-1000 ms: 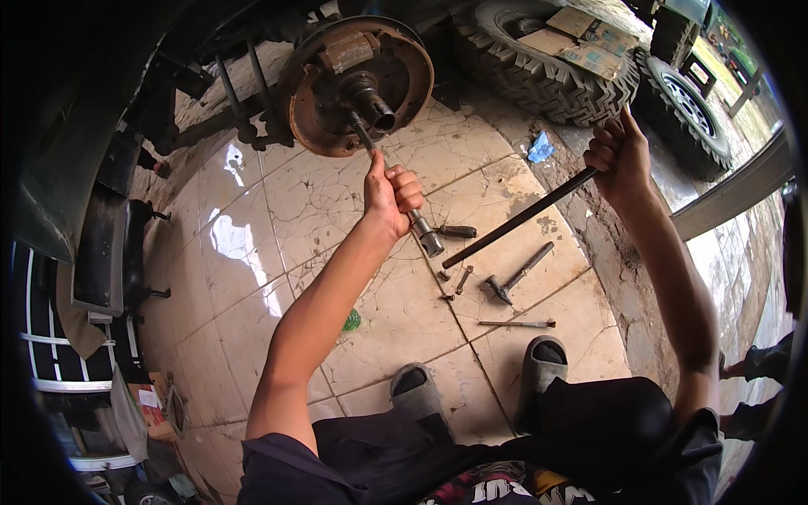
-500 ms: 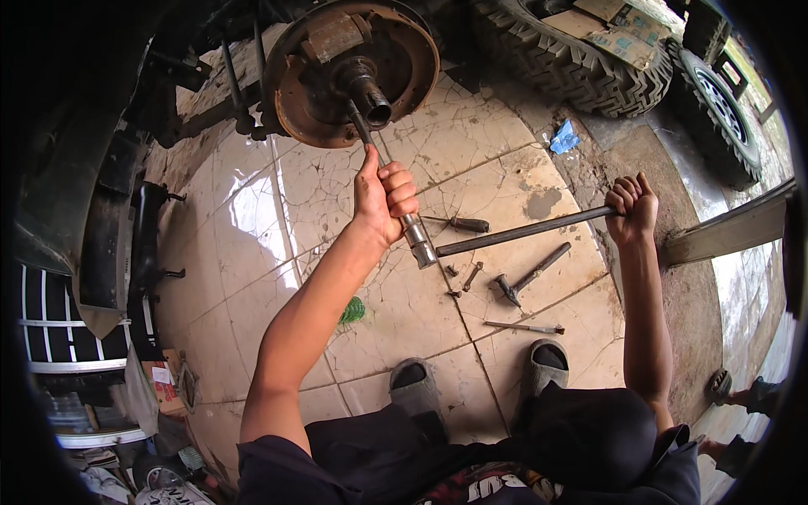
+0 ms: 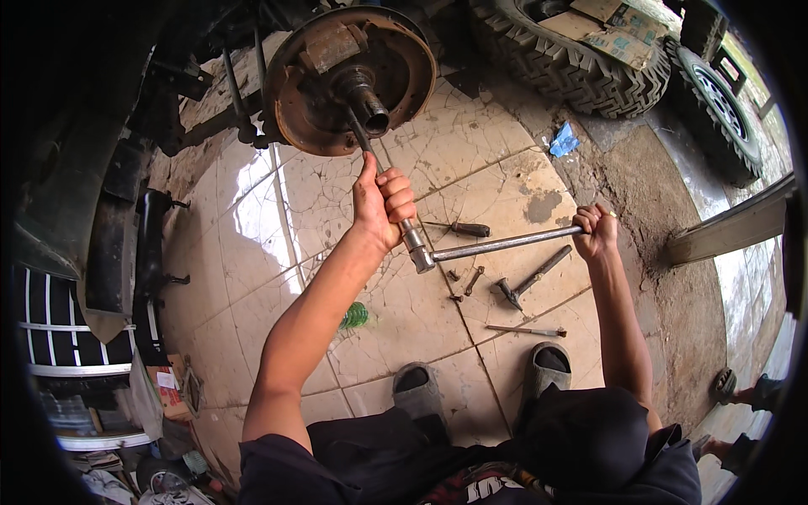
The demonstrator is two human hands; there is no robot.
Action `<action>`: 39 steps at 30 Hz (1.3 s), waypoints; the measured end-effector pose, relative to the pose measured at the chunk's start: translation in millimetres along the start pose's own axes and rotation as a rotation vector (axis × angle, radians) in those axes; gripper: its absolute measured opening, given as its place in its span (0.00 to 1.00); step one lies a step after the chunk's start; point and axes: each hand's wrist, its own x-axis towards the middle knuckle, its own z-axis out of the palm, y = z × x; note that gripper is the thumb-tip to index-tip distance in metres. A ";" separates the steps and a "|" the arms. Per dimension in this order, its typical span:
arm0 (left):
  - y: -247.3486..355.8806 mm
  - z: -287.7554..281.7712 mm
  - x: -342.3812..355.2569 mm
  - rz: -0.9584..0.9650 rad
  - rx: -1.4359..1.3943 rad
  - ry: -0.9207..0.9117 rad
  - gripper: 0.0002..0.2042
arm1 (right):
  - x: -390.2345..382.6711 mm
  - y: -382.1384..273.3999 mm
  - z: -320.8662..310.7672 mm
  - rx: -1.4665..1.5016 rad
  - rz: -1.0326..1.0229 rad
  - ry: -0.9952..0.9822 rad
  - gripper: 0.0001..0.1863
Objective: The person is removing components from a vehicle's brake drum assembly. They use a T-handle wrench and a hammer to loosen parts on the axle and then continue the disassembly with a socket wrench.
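- Rusty hub [image 3: 360, 91] is sitting beyond my L hand, a bit left, its hollow stub pointing back my way.
- Green thing [image 3: 357, 315] is lying nearer me than that hand, part hidden by my forearm; can't tell what it is.
- L hand [image 3: 383, 202] is wrapping round the steel shaft [image 3: 414, 244] mid-length, fingers curled snug, thumb lying along it; prob. to be keeping it lined up w/ the hub, no wobble.
- Shaft's running slantwise thru that fist: far end is reaching the hub's lower side (can't tell if seated), fat socket-like end is poking out my side. Looking grey & scuffed, shinier at the fat end.
- Screwdriver [image 3: 471, 229] & small bolts [image 3: 475, 282] are lying on the tiles [image 3: 404, 337] btwn my hands, prob. for quick reach.
- Bar [image 3: 507, 243] is spanning hand to hand, nearly square to the shaft, its L end meeting the fat end; can't tell how deep. Looking straight, plain, dark grey w/ a shine on top.
- Hammer [image 3: 532, 279] & thin tool [image 3: 526, 331] are lying nearer me, just left of R hand.
- R hand [image 3: 596, 232] is gripping the bar's outer end in a fist; prob. b/c holding far out is giving max leverage.
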 end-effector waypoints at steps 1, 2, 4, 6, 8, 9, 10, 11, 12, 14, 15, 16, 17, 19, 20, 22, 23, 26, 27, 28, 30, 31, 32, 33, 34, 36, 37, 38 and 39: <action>0.4 0.2 0.6 -0.004 0.005 -0.007 0.26 | 7.6 0.7 -11.2 0.008 0.016 -0.041 0.22; 1.1 -1.7 -0.3 -0.005 0.006 -0.007 0.26 | 10.7 6.5 -13.7 0.011 0.020 -0.057 0.22; 1.9 -4.5 -1.2 -0.001 0.010 -0.005 0.26 | 18.4 11.4 -10.7 0.018 0.042 -0.059 0.22; 2.8 -4.9 -1.4 0.004 0.017 -0.002 0.26 | 31.8 12.8 -0.7 -0.017 0.085 -0.102 0.22; 4.9 -4.8 -2.4 -0.009 -0.006 -0.020 0.26 | 45.1 19.8 15.0 -0.003 0.148 -0.126 0.23; 5.9 -5.2 -3.0 -0.015 -0.019 -0.029 0.26 | 49.5 24.9 20.6 0.011 0.152 -0.166 0.23; 6.4 -5.4 -3.4 -0.016 -0.017 -0.025 0.26 | 51.2 28.9 24.6 0.026 0.156 -0.206 0.23; 6.6 -5.4 -4.0 -0.015 -0.014 -0.017 0.26 | 52.3 30.5 25.0 0.038 0.156 -0.233 0.23; 6.9 -5.3 -4.4 -0.015 -0.012 -0.011 0.26 | 52.5 31.8 24.8 0.051 0.156 -0.260 0.23; 7.5 -5.8 -4.7 -0.026 -0.034 -0.027 0.26 | 52.2 34.7 18.3 0.075 0.137 -0.285 0.24; 7.7 -6.7 -5.1 -0.033 -0.046 -0.035 0.25 | 50.7 37.4 10.2 0.087 0.118 -0.283 0.24; 8.2 -7.7 -5.9 -0.028 -0.032 -0.026 0.25 | 48.5 39.3 2.0 0.099 0.099 -0.282 0.24; 8.8 -8.5 -7.1 -0.024 -0.018 -0.016 0.25 | 44.4 43.6 -4.3 0.084 0.040 -0.212 0.23; 9.4 -10.5 -9.0 -0.016 0.023 0.005 0.25 | 36.1 46.4 -12.2 0.062 0.066 -0.118 0.23; 9.4 -11.2 -9.7 -0.014 0.052 0.016 0.25 | 32.7 47.9 -12.0 0.042 0.072 -0.118 0.23; 4.8 -10.4 -7.1 0.018 0.072 0.049 0.25 | 27.8 46.4 -6.3 0.058 0.063 -0.369 0.23; -2.8 -6.0 -3.2 0.053 0.065 0.072 0.25 | 24.5 49.3 0.7 0.065 0.062 -0.497 0.23; -10.1 1.5 -0.9 0.090 0.048 0.092 0.25 | 19.6 65.4 16.1 0.053 0.072 -0.502 0.23; -12.0 3.4 1.4 0.097 0.037 0.098 0.25 | 17.6 77.1 16.5 0.056 0.114 -0.495 0.23; -13.4 4.9 3.3 0.103 0.026 0.103 0.25 | 14.3 89.1 15.4 0.059 0.137 -0.421 0.23; -16.3 5.4 6.1 0.103 0.030 0.078 0.25 | 7.6 105.8 19.3 0.034 0.185 -0.416 0.23; -17.6 5.4 7.2 0.103 0.031 0.066 0.25 | 8.7 104.5 23.0 -0.011 0.181 -0.413 0.23; -16.3 2.1 7.3 0.106 0.036 0.057 0.25 | 4.2 105.3 32.1 -0.032 0.162 -0.341 0.23; -14.0 -2.2 6.3 0.086 0.039 -0.032 0.25 | 0.8 105.8 39.1 -0.061 0.159 -0.341 0.23; -11.7 -6.2 5.5 0.073 0.045 -0.031 0.25 | -2.8 106.6 46.0 -0.090 0.155 -0.341 0.23; -8.5 -6.1 3.1 0.042 0.054 -0.040 0.25 | -12.1 108.4 64.0 -0.198 0.088 -0.285 0.23; -8.2 -5.8 2.5 0.033 0.076 -0.035 0.25 | -16.0 108.0 71.2 -0.270 0.052 -0.298 0.23; -8.5 -2.7 1.3 0.029 0.098 -0.033 0.25 | -22.6 107.2 81.7 -0.346 0.017 -0.316 0.23; -7.7 -0.2 0.3 0.029 0.121 -0.028 0.25 | -31.1 109.2 94.7 -0.438 -0.025 -0.313 0.23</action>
